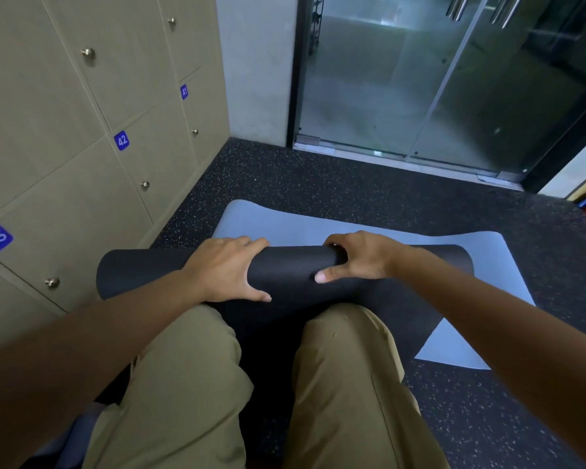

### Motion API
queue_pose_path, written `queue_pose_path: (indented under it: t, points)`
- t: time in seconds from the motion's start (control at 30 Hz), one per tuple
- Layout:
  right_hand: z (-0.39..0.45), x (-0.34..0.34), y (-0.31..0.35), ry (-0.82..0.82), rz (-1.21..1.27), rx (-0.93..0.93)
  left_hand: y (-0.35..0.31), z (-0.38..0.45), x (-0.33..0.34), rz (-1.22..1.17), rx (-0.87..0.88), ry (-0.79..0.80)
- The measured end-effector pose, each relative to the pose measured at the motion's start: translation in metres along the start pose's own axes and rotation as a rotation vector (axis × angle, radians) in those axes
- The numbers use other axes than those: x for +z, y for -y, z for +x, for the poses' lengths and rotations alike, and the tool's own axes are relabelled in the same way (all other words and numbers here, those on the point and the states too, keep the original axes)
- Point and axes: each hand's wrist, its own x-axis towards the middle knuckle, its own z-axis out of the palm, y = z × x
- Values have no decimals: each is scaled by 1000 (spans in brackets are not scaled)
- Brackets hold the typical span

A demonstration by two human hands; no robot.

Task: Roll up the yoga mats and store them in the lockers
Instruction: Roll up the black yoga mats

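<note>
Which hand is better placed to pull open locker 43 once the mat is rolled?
Probably the left hand: locker 43's knob sits on its side, beside the black roll. The right hand is farther.

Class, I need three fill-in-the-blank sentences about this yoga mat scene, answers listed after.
1. Both hands, left hand and right hand, rest on a rolled ____ mat.
2. Under it lies a flat ____ mat.
3. The nearest locker is numbered ____.

Missing words: black; blue; 43
</note>
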Motion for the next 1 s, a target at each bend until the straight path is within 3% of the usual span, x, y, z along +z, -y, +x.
queue_pose_path:
  t: [0.1, 0.17, 0.53, 0.8, 1.0]
  points:
    - [-6, 1, 2, -168, -289, -107, 5, 3, -14, -15, -27, -17]
    - [-8, -6, 3, -252, -356, -118, 8, 7, -30, -16, -28, -35]
    - [-80, -117, 38, -589, -349, -92, 8, 3, -203, 105, -45, -85]
    - [-193, -213, 87, -779, -422, -111, -25, -57, -350, 169, -70, -243]
    - [-285, -247, 123, -883, -483, -120, -50, -112, -418, 172, -61, -338]
